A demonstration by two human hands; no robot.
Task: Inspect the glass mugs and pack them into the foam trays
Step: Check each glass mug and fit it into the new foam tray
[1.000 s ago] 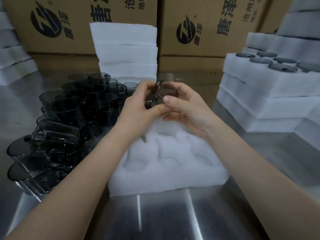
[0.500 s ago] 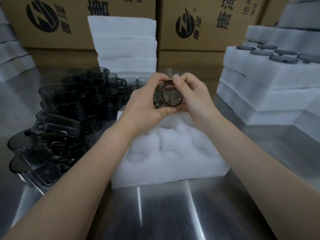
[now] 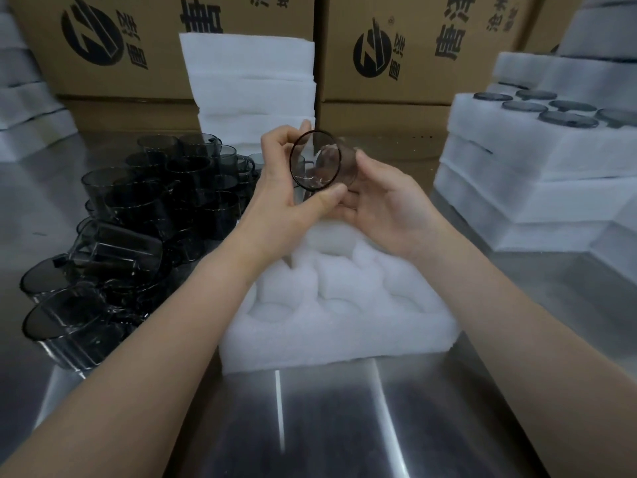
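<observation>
A smoked glass mug [image 3: 317, 160] is held on its side above the white foam tray [image 3: 337, 326], its round mouth turned toward me. My left hand [image 3: 286, 194] grips its rim, thumb underneath and fingers over the top. My right hand [image 3: 386, 205] cups the mug's base from the right with curled fingers. The tray's round pockets hold nothing. A heap of dark glass mugs [image 3: 138, 215] lies to the left on the steel table.
Stacked foam trays [image 3: 537, 181] stand at the right, the top one filled with mugs. A pile of foam sheets [image 3: 251, 84] and printed cardboard boxes [image 3: 413, 46] line the back. More foam [image 3: 24, 112] sits at the far left.
The mug has been turned in both hands so its mouth faces me more squarely. My right hand slid from the rim to the base side.
</observation>
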